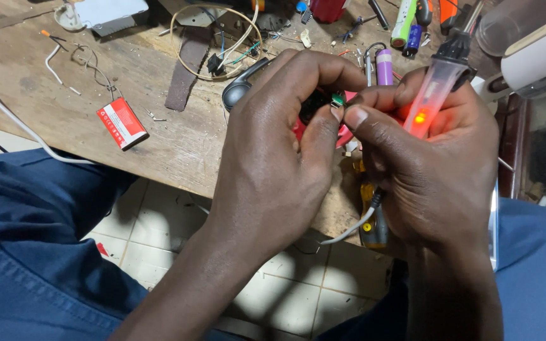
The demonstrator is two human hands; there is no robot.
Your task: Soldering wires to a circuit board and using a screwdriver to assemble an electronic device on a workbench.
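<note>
Left hand (273,158) pinches small green component (337,99) at fingertips; right hand (437,158) grips glowing red soldering iron (434,95), handle toward 1 o'clock; purple battery cell (384,67) at 12; red flat battery (122,123) on wooden bench (159,139) at 9.

Flat red rectangular battery pack (122,123) lying on worn wooden bench (159,139); purple cylindrical cell (384,67) standing behind; loop of beige wire (216,38) lying near dark brown strap (188,66); white cable (14,120) trailing off bench edge.

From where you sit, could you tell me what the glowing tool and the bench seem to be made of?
Tool in right hand: seemingly translucent plastic barrel, since a red-orange light glows through it; black cap, apparently plastic. Bench: bare, worn wood, matte, with visible grain and stains.
</note>
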